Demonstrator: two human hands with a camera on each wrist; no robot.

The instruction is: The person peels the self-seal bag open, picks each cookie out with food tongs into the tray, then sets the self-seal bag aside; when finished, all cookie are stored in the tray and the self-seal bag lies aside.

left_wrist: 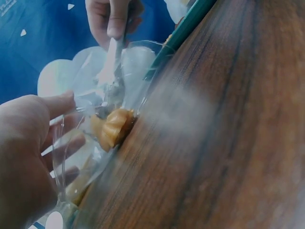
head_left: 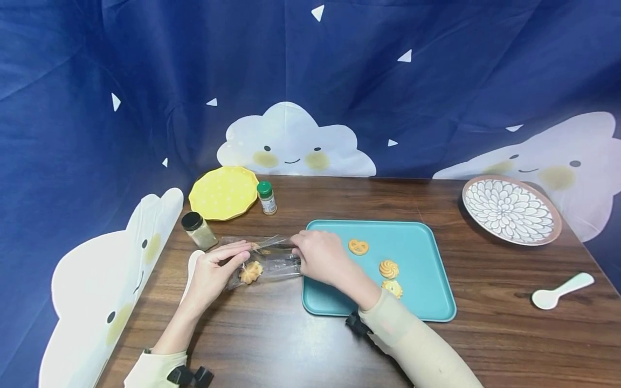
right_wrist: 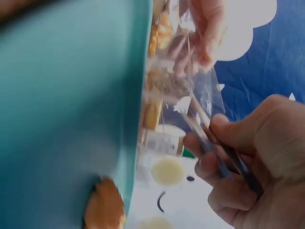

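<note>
A clear plastic bag (head_left: 278, 268) with cookies in it lies on the table, left of the tray. At its left end my left hand (head_left: 215, 272) pinches the plastic, thumb in front and fingers behind in the left wrist view. A flower-shaped cookie (left_wrist: 114, 128) shows through the bag. My right hand (head_left: 322, 257) grips metal tweezers (right_wrist: 209, 138), whose tips reach into the bag. Whether the tips touch a cookie, I cannot tell. Beneath my right forearm is the teal tray (head_left: 412, 237), holding a pretzel-shaped cookie (head_left: 358, 247), a swirl cookie (head_left: 388, 269) and a pale-topped cookie (head_left: 392, 289).
Behind the bag stand a black-lidded jar (head_left: 200, 231), a green-capped jar (head_left: 267, 198) and a yellow plate (head_left: 224, 193). A white utensil (head_left: 190, 272) lies partly behind the left hand. At right are a petal-patterned plate (head_left: 509, 211) and a spoon (head_left: 563, 291).
</note>
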